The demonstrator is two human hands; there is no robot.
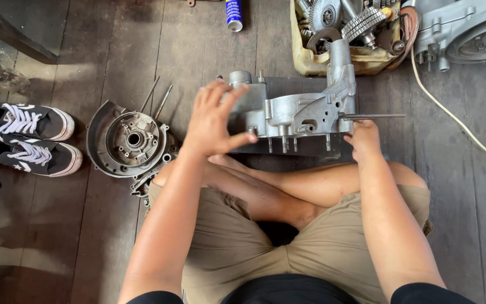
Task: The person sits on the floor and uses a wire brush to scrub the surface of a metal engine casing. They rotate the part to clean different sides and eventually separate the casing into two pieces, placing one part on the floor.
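Wooden floor (108, 225) under me. My left hand (212, 121) spreads wide over the engine case (293, 115); my right hand (364, 138) grips a rod (375, 117).

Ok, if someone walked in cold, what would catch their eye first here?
Probably the silver engine casing on the wooden floor, dead centre, with the left hand spread over its left end and the right hand at its right end. Next, the round cover to its left and the black sneakers at far left.
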